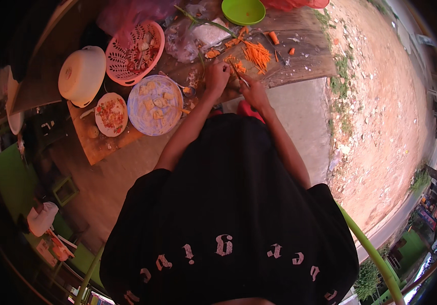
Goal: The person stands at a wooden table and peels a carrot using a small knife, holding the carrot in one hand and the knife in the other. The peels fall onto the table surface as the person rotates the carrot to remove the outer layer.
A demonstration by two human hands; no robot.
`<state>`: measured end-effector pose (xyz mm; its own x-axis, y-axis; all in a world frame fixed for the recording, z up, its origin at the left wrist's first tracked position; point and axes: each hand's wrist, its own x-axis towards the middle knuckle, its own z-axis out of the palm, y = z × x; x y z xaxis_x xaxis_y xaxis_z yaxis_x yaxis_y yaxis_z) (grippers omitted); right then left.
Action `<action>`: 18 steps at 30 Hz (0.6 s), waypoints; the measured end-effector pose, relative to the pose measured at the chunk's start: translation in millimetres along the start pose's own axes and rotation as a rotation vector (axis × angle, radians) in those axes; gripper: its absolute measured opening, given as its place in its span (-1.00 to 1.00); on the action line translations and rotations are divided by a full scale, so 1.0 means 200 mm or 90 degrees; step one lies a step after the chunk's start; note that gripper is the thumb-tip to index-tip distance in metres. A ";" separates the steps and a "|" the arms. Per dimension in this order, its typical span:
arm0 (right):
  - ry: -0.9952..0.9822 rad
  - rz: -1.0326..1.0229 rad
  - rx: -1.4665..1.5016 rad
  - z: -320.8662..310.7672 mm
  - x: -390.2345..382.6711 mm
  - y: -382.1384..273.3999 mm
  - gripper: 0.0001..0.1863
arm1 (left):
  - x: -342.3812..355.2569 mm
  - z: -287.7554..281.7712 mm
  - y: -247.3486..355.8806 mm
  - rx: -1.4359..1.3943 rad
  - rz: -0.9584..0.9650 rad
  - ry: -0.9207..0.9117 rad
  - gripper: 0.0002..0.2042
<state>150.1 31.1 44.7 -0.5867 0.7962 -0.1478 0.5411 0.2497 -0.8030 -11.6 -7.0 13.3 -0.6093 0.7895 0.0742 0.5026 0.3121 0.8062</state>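
My right hand (pixel 254 95) is closed around the handle of a knife (pixel 237 73), whose blade points up and left toward my other hand. Just left of the blade, my left hand (pixel 217 77) has its fingers curled down beside small orange carrot pieces (pixel 239 66); what lies under the fingertips is hidden. A heap of thin carrot strips (pixel 256 55) sits beyond the knife on a wooden board. Farther back right lie a thick carrot chunk (pixel 273 38) and a smaller carrot piece (pixel 291 51).
Left on the wooden table (pixel 305 63) are a plate of pale pieces (pixel 154 104), a plate of chopped red bits (pixel 111 115), a pink basket (pixel 134 53) and a cream basin (pixel 81 76). A green bowl (pixel 244 12) and clear plastic bags (pixel 183 43) are behind. A person (pixel 43 218) is lower left.
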 end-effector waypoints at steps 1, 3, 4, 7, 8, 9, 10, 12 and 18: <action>0.002 -0.008 0.000 0.01 0.00 0.00 -0.60 | 0.00 0.00 0.00 0.003 0.013 0.005 -0.91; 0.004 0.019 0.033 0.01 0.01 -0.01 -0.62 | 0.01 0.00 -0.01 -0.009 0.027 0.009 -0.92; 0.004 0.031 0.049 0.00 0.01 -0.02 -0.63 | 0.02 0.00 -0.01 -0.015 0.034 0.011 -0.92; -0.018 0.003 -0.013 0.02 0.04 0.03 -0.63 | 0.03 0.00 -0.02 0.036 0.051 0.003 -0.89; 0.001 -0.014 -0.028 0.03 0.04 0.05 -0.63 | 0.03 0.00 -0.02 0.035 0.051 -0.004 -0.89; 0.019 -0.031 -0.041 0.04 0.03 0.03 -0.63 | 0.03 -0.01 -0.03 0.037 0.050 -0.012 -0.90; 0.037 -0.048 -0.053 0.05 0.02 0.01 -0.63 | 0.03 -0.01 -0.03 0.038 0.049 -0.020 -0.90; 0.006 0.014 -0.079 0.03 0.01 -0.07 -0.63 | 0.02 -0.02 -0.03 0.041 0.054 -0.024 -0.90; 0.020 0.025 -0.047 0.03 0.03 -0.10 -0.64 | 0.04 0.00 -0.01 0.090 0.059 -0.003 -0.93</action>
<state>131.9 28.2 55.8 -0.5448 0.8233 -0.1592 0.6071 0.2564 -0.7521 -17.5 -1.5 11.6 -0.5537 0.8206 0.1416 0.6381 0.3088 0.7053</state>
